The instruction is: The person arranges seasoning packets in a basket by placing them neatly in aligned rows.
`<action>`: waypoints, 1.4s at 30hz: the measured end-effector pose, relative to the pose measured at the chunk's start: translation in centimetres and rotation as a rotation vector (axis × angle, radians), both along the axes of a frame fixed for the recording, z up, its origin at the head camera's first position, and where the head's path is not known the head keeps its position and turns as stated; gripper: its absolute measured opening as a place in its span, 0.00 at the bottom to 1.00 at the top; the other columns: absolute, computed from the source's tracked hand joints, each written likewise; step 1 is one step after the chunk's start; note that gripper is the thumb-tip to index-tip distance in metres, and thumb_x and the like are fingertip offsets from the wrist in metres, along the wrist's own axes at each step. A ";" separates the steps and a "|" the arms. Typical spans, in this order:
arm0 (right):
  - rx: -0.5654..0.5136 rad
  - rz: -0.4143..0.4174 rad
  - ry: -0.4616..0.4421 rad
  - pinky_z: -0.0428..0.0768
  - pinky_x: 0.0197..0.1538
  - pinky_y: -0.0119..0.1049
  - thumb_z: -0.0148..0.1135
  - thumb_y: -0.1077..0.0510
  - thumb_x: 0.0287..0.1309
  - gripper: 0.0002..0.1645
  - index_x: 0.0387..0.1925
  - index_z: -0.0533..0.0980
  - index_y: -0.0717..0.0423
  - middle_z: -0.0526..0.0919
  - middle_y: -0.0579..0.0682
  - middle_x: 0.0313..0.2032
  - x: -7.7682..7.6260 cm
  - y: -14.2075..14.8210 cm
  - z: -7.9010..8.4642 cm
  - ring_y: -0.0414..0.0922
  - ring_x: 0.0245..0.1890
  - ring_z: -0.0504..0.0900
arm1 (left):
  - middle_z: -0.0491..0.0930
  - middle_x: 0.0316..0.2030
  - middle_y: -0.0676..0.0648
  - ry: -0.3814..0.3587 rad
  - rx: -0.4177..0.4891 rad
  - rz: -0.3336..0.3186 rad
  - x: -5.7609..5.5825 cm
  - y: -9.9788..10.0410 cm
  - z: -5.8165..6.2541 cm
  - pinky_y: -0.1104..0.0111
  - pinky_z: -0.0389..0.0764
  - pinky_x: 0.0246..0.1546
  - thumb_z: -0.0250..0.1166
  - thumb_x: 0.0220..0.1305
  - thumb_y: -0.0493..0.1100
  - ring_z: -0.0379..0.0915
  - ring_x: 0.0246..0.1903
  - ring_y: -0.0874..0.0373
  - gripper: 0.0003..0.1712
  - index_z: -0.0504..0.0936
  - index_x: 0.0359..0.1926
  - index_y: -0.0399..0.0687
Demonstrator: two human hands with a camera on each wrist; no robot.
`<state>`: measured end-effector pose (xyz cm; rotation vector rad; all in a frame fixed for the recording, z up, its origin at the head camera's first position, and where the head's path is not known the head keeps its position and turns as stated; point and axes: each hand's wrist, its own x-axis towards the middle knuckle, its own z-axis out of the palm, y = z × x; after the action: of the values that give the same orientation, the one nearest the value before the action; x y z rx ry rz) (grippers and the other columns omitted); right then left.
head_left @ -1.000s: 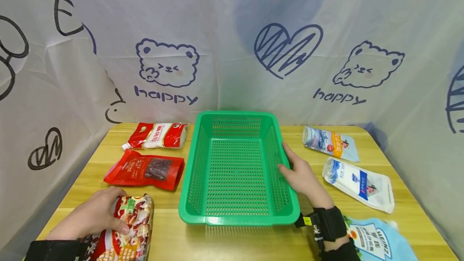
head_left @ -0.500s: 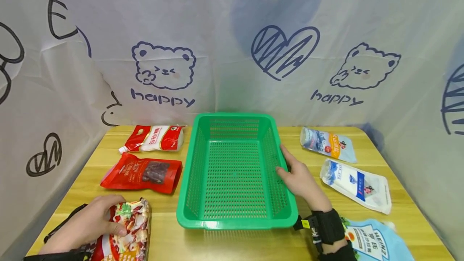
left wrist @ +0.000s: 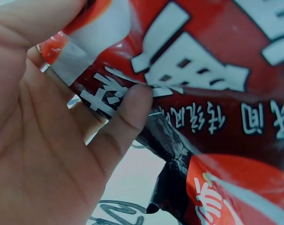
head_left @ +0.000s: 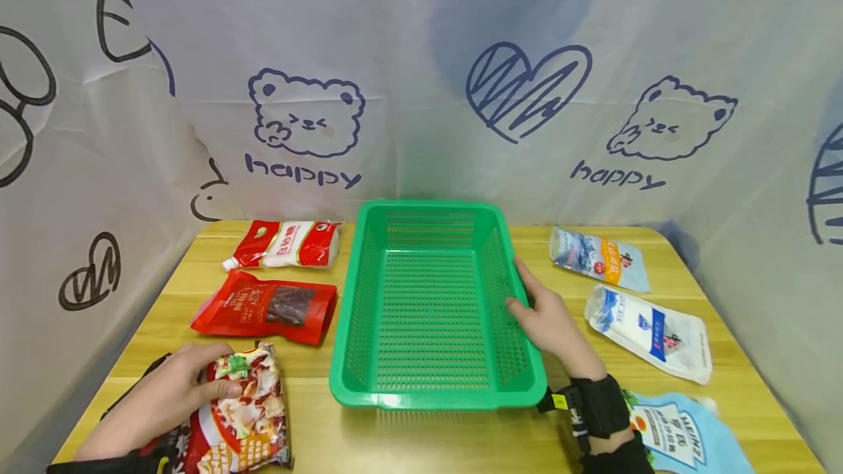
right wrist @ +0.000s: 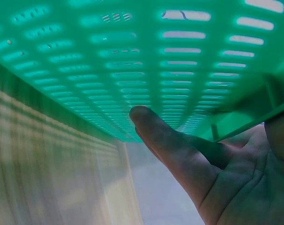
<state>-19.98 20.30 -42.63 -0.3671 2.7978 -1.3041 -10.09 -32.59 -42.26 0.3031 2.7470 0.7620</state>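
My left hand (head_left: 154,393) grips a glossy red and dark snack bag (head_left: 246,408) printed with food pictures, at the front left of the table. In the left wrist view, fingers and thumb curl round the edge of the bag (left wrist: 189,65), whose printed side is close to the camera. At the right side of a green perforated plastic basket (head_left: 431,320), my right hand (head_left: 553,320) holds the rim. The right wrist view shows a digit lying against the slotted basket wall (right wrist: 146,61). Nothing lies in the basket.
Left of the basket lie a red pouch (head_left: 263,307) and a red-and-white bag (head_left: 290,244). Right of it are a blue-and-orange pouch (head_left: 599,258), a white-and-blue pouch (head_left: 652,331) and a light blue pouch (head_left: 691,430). A drawn-on white cloth (head_left: 421,79) stands behind the table.
The snack bag in my left hand has tilted, so more of its printed front faces the head camera, and its right edge sits farther right. My right hand and the basket stay put.
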 end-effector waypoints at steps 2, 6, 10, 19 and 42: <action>0.000 -0.002 0.004 0.82 0.56 0.58 0.55 0.59 0.74 0.43 0.82 0.49 0.58 0.67 0.73 0.70 0.0 0.1 0.0 0.66 0.60 0.80 | 0.83 0.47 0.52 0.036 -0.013 0.010 0.0 0.3 0.5 0.56 0.82 0.44 0.74 0.62 0.55 0.76 0.45 0.53 0.24 0.83 0.54 0.49; 0.001 0.006 0.013 0.84 0.52 0.56 0.55 0.60 0.74 0.43 0.82 0.49 0.59 0.69 0.75 0.69 0.1 0.1 0.3 0.66 0.57 0.81 | 0.82 0.44 0.51 0.101 -0.047 0.046 0.1 0.8 1.7 0.56 0.79 0.41 0.75 0.61 0.53 0.73 0.43 0.52 0.23 0.82 0.52 0.48; 0.006 0.009 0.003 0.84 0.52 0.55 0.55 0.59 0.75 0.43 0.82 0.49 0.59 0.68 0.74 0.69 0.2 -0.1 0.4 0.66 0.57 0.81 | 0.77 0.35 0.55 0.181 -0.039 0.045 0.2 1.3 3.1 0.63 0.70 0.35 0.75 0.62 0.52 0.67 0.38 0.55 0.15 0.79 0.43 0.54; 0.015 0.005 0.002 0.83 0.55 0.58 0.56 0.60 0.75 0.43 0.82 0.49 0.61 0.67 0.75 0.70 0.4 0.0 0.6 0.67 0.58 0.80 | 0.78 0.38 0.52 0.392 -0.020 0.045 -0.3 2.2 6.2 0.65 0.69 0.35 0.75 0.63 0.46 0.68 0.41 0.55 0.14 0.82 0.47 0.54; 0.026 0.047 -0.075 0.74 0.66 0.62 0.57 0.45 0.77 0.47 0.83 0.47 0.56 0.57 0.68 0.78 0.4 1.0 1.6 0.69 0.73 0.63 | 0.82 0.47 0.49 0.807 0.263 0.016 -2.7 10.4 10.8 0.65 0.67 0.46 0.76 0.59 0.34 0.64 0.49 0.55 0.20 0.83 0.52 0.47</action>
<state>-19.53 21.34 -41.04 -0.3726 2.7246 -1.2433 -12.80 -22.23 -31.47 0.7939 3.3701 1.2218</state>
